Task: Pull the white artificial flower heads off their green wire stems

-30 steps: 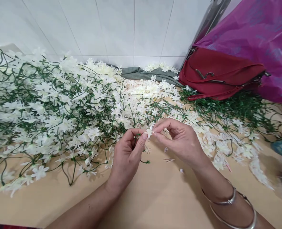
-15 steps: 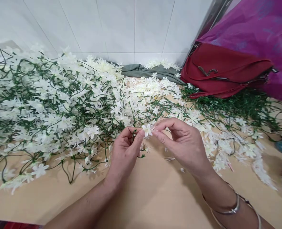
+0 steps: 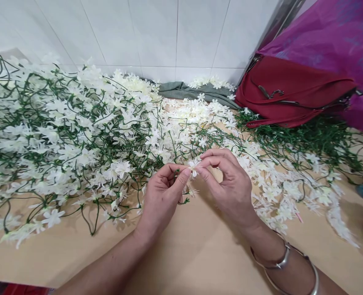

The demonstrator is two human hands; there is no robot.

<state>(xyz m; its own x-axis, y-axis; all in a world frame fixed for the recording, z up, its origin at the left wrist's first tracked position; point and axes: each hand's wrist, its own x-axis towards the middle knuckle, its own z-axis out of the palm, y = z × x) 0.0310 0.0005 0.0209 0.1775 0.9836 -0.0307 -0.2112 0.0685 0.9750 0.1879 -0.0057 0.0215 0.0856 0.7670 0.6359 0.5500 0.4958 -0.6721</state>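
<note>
Between my two hands is a small white artificial flower [image 3: 193,168] with thin white stamens. My left hand [image 3: 164,192] pinches its base with thumb and forefinger; a green stem with a bud-like tip [image 3: 185,200] hangs below those fingers. From the other side, my right hand [image 3: 230,184] is closed at thumb and forefinger on the flower's petals or stamens; the exact grip is partly hidden. Bracelets [image 3: 284,262] circle my right wrist. Just beyond the hands lie loose white petals and blossoms [image 3: 196,112].
A large heap of white flowers on green stems [image 3: 67,135] fills the left. Bare green stems [image 3: 319,137] lie at right under a red handbag [image 3: 295,90], beside a purple bag [image 3: 332,37]. White stamen pieces [image 3: 338,221] lie at right on the tan tabletop [image 3: 181,254]. A tiled wall [image 3: 157,32] stands behind.
My right hand has come in closer to my left, its fingers now over part of the flower. The flower's face shows less than before. The view has shifted slightly.
</note>
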